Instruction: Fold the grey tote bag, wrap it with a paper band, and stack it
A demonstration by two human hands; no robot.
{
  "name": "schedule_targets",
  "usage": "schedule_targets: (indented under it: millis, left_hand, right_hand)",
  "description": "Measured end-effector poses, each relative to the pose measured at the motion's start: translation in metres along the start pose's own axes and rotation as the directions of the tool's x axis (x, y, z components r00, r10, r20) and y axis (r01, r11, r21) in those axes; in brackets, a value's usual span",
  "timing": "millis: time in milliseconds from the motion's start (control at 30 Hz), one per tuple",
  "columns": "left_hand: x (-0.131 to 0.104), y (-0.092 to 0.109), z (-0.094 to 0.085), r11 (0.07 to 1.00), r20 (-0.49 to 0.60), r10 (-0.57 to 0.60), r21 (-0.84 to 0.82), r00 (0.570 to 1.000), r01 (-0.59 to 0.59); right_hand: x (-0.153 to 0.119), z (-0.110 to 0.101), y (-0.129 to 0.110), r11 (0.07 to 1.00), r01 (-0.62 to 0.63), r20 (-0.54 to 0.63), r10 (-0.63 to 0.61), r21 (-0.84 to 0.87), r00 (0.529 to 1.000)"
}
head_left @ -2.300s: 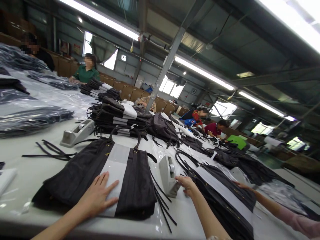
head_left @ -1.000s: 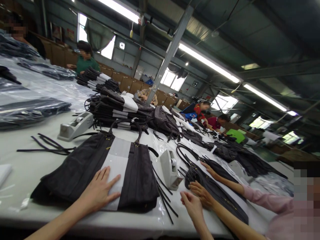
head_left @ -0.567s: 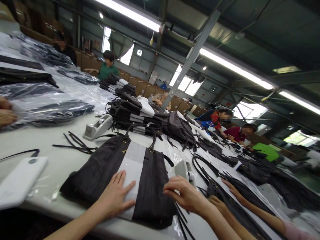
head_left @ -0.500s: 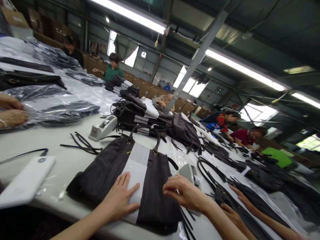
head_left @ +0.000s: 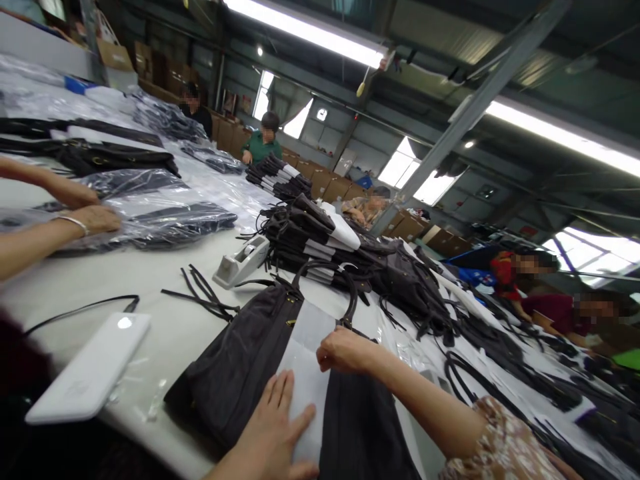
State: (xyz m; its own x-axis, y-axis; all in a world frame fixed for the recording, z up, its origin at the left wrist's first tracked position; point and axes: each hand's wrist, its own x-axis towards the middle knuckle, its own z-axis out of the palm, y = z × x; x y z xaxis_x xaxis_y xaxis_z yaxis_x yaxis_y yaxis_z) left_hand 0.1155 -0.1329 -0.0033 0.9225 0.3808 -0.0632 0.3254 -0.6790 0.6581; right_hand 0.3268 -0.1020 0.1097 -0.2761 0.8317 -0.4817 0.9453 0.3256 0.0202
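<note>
A dark grey handbag (head_left: 225,360) with looped handles lies on the white table in front of me, a white paper band (head_left: 311,347) around its middle. My left hand (head_left: 275,427) rests flat on the band and the bag's dark cloth, fingers spread. Over the band's upper right edge, below a handle, my right hand (head_left: 345,350) has its fingers curled together. Whatever they pinch is hidden. Thin black straps (head_left: 203,297) lie left of the bag.
A grey tape dispenser (head_left: 243,262) stands behind the bag, near stacked bags (head_left: 305,227). A white flat device (head_left: 90,373) with a cable lies left. Another person's hands (head_left: 90,213) touch a plastic-wrapped bag (head_left: 175,217). More bags (head_left: 500,353) lie at right.
My right hand has moved from above the bag's right side onto the paper band. My left hand stays flat on the bag. The view has shifted, and the person at left has reached further in.
</note>
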Motion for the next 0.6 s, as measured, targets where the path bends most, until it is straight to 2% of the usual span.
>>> schedule_targets:
  millis: [100, 200, 267, 333, 400, 467, 533, 600]
  left_hand:
    - [0.002, 0.001, -0.006, 1.000, 0.001, 0.000, -0.009, 1.000, 0.000]
    - [0.004, -0.002, -0.003, 1.000, -0.019, 0.001, 0.028, 1.000, 0.000]
    - [0.007, -0.009, 0.007, 0.996, -0.048, 0.027, 0.083, 0.998, -0.023]
    - [0.011, -0.022, 0.024, 0.979, -0.141, 0.102, 0.190, 0.985, -0.074]
    - [0.017, -0.037, 0.043, 0.926, -0.282, 0.227, 0.358, 0.932, -0.118]
    - [0.024, -0.052, 0.060, 0.839, -0.403, 0.367, 0.533, 0.839, -0.110]
    - [0.030, -0.063, 0.070, 0.763, -0.465, 0.466, 0.642, 0.752, -0.076]
    - [0.035, -0.068, 0.072, 0.757, -0.496, 0.491, 0.650, 0.716, -0.070]
  right_hand:
    - [0.021, 0.005, 0.012, 0.996, -0.030, 0.105, 0.040, -0.089, 0.994]
    - [0.040, 0.012, 0.019, 0.989, -0.057, 0.152, 0.077, -0.136, 0.985]
    - [0.051, 0.019, 0.020, 0.984, -0.077, 0.162, 0.103, -0.161, 0.981]
    - [0.059, 0.026, 0.021, 0.978, -0.097, 0.160, 0.127, -0.184, 0.979]
    - [0.064, 0.032, 0.023, 0.971, -0.121, 0.139, 0.151, -0.204, 0.979]
    - [0.066, 0.036, 0.028, 0.962, -0.165, 0.100, 0.191, -0.217, 0.977]
    - [0.064, 0.036, 0.035, 0.947, -0.275, 0.031, 0.284, -0.164, 0.958]
    - [0.058, 0.032, 0.040, 0.918, -0.391, -0.036, 0.390, -0.063, 0.920]
